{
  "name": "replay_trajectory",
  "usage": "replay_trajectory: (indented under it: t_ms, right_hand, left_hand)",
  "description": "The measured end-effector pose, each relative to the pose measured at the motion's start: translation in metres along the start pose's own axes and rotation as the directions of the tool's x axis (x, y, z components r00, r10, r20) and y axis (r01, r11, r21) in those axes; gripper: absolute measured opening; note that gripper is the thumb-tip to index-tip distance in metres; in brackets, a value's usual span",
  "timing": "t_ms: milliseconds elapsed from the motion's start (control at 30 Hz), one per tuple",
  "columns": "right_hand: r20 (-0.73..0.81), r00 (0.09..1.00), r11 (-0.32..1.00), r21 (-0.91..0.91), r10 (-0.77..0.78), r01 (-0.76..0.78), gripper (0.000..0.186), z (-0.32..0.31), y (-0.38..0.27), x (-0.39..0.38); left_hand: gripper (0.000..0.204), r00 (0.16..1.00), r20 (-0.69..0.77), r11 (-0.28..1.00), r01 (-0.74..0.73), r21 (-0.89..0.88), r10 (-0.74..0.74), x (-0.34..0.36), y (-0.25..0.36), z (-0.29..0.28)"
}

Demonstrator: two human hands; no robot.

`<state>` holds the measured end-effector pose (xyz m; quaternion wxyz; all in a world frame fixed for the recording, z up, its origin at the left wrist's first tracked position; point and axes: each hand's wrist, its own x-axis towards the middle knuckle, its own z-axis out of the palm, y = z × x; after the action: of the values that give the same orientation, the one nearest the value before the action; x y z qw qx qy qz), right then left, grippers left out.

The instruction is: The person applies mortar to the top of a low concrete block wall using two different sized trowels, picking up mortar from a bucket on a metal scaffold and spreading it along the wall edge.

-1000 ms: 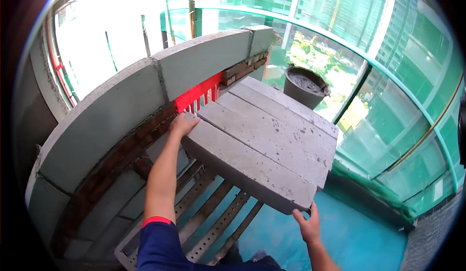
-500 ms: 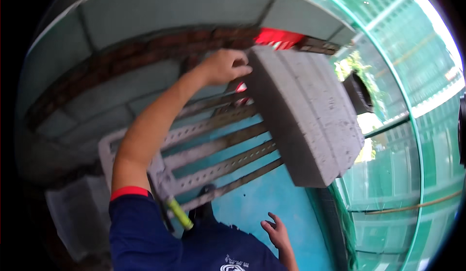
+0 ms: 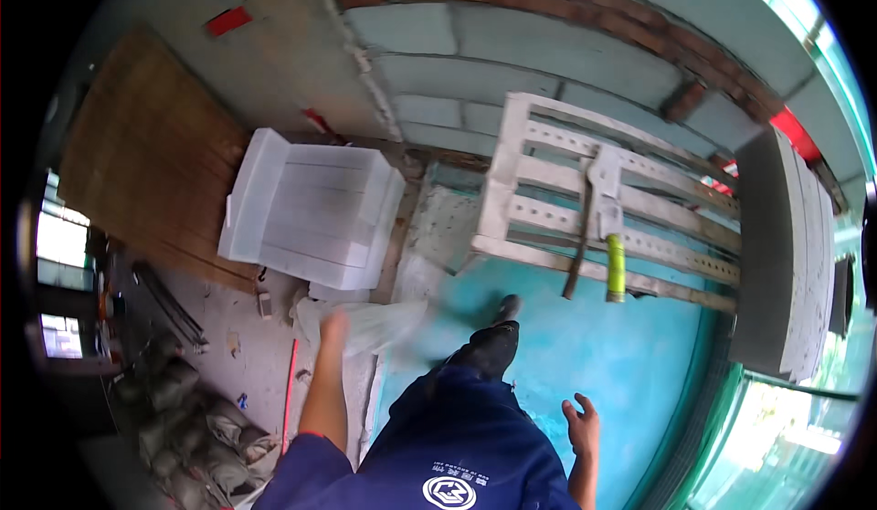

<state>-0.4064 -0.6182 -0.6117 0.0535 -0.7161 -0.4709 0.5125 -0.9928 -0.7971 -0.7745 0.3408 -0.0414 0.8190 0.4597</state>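
My left hand (image 3: 335, 326), smeared by motion, is low on the left beside a translucent plastic sheet (image 3: 388, 325); whether it touches the sheet I cannot tell. Out to the lower right, my right hand (image 3: 583, 423) hangs with its fingers apart and nothing in them. A slatted white metal work platform (image 3: 498, 201) stands ahead. On it lie a tool with a yellow-green grip (image 3: 616, 268) and a thin dark tool (image 3: 577, 245). Several grey blocks (image 3: 776, 254) stand together at the platform's right end.
Pale blocks (image 3: 320, 204) are stacked at the left, next to a brown wooden board (image 3: 146, 154). Filled sacks (image 3: 192, 419) lie at the lower left, near a red rod (image 3: 290, 396). A block wall (image 3: 502, 35) with a brick course runs behind. Green netting (image 3: 722, 419) hangs at the right.
My view has turned left. My left hand has left the grey blocks and swung down to the left. My right hand stays low and open.
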Motion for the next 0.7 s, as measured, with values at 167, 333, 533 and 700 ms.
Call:
replay_trajectory:
  t_ms: [167,333,533,700]
  right_hand:
    - [0.059,0.996,0.980,-0.181,-0.072,0.082,0.054,0.039,-0.059,0.007]
    - [0.333,0.922,0.902,-0.307,-0.196,0.303,0.051,0.112,-0.136,0.035]
    - [0.587,0.762,0.740,-0.378,-0.272,0.556,0.053,0.235,-0.244,0.095]
    - [0.606,0.718,0.642,-0.407,-0.342,0.649,0.054,0.357,-0.359,0.150]
  left_hand:
    - [0.031,0.559,-0.317,0.565,0.821,0.082,-0.766,-0.111,-0.184,-0.045]
    - [0.032,0.834,0.005,0.834,0.551,0.018,-0.551,-0.077,-0.151,-0.065]
    - [0.022,0.996,0.092,0.950,0.028,-0.310,0.000,0.019,0.031,-0.052]
    - [0.033,0.997,-0.078,0.993,-0.017,0.116,0.026,0.128,0.043,-0.115]
